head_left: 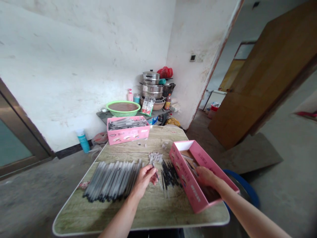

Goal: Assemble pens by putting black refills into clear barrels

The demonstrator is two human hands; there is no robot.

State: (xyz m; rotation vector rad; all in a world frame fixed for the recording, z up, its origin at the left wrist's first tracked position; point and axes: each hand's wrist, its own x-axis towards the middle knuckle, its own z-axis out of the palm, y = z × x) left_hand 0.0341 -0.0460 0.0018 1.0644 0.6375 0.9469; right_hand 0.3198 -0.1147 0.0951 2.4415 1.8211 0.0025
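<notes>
matt wood-grain table (153, 211), pink cardboard box (195, 195), glossy plastic pens (111, 180), shiny metal pots (151, 86).

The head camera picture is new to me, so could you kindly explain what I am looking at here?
It is one picture, taken by a camera worn on a person's head, looking forward and down, so the two bare arms reaching in belong to the wearer. There is no machine. The left hand pinches a thin pen part in its fingers, between a row of grey pens and a loose pile of dark refills. The right hand rests in an open pink box at the table's right edge. A second pink box, full of pens, stands at the far side, and small clear caps lie mid-table.
</notes>
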